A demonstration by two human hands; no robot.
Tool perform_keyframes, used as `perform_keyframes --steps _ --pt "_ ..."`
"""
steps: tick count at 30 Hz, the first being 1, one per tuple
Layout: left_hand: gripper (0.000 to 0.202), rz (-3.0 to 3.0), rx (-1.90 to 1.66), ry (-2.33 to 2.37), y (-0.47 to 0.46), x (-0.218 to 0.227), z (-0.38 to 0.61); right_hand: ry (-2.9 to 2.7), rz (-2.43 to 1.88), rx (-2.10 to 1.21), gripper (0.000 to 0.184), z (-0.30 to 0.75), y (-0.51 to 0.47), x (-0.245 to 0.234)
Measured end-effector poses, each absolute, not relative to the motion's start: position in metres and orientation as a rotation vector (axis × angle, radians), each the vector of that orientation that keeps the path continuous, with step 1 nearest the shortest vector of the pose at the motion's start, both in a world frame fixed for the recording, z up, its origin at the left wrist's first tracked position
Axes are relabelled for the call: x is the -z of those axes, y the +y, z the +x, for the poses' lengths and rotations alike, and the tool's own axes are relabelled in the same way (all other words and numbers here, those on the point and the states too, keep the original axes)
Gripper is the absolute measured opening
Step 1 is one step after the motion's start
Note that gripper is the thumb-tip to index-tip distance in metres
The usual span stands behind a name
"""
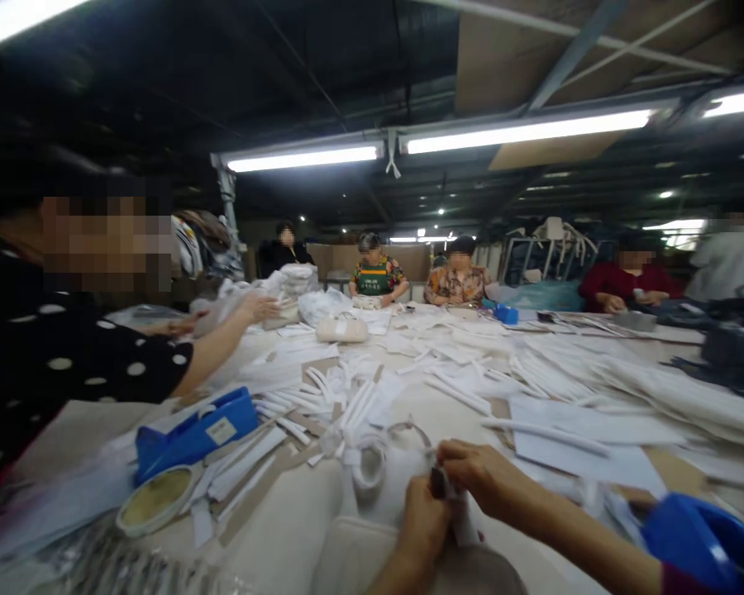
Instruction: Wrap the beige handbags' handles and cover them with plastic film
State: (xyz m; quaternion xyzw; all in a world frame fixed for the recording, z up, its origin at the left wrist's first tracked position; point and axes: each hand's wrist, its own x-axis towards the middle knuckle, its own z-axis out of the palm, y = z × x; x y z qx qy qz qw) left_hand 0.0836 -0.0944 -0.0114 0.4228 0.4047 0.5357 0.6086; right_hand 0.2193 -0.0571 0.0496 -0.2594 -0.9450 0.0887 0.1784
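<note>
My left hand (pixel 425 514) and my right hand (pixel 480 475) meet at the front centre, both closed. Between their fingers is a bag strap, with a small dark part showing at the left fingertips. A white strip (pixel 465 521) hangs below the fingers; whether it is paper or cloth I cannot tell. Beneath my hands lies a beige bag (pixel 350 554), partly hidden by my left forearm. Just left of the hands, a pale strap rolled into a coil (pixel 369 467) rests on the table, and a thin strap loop (pixel 409 430) curves behind it.
Left stand a blue tape dispenser (pixel 198 434) and a round tub (pixel 155 500). Another blue dispenser (pixel 698 541) is at lower right. White rolls (pixel 360 405), paper sheets (pixel 589 421) and a wrapped beige bag (pixel 341 330) cover the table. A co-worker's arm (pixel 223 339) reaches in from the left; several people sit beyond.
</note>
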Motion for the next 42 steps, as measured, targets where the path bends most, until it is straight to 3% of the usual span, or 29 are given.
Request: perform_keyframes --steps 6,11,18,25,30,42 --pt "0.048 1.175 -1.096 0.887 -0.081 0.026 0.082 -2.531 -0.906 -0.352 0.019 0.216 -0.043 -0.036" --pt "0.068 1.093 -1.237 0.901 -0.091 0.028 0.089 -2.548 -0.921 -0.358 0.020 0.221 -0.045 -0.041" --pt "0.046 1.005 -1.204 0.892 -0.086 0.034 0.088 -2.765 -0.940 -0.279 0.044 0.218 -0.038 -0.069" --pt "0.028 1.041 -1.242 0.954 -0.087 0.031 0.089 -3.104 -1.008 0.261 0.024 0.190 -0.052 -0.098" --pt "0.020 1.087 -1.241 1.031 -0.086 0.032 0.090 -3.182 -1.041 0.416 0.009 0.168 -0.050 -0.091" --pt "0.019 0.976 -1.224 0.905 -0.087 0.027 0.089 -2.836 -0.330 0.580 0.022 0.227 -0.050 -0.042"
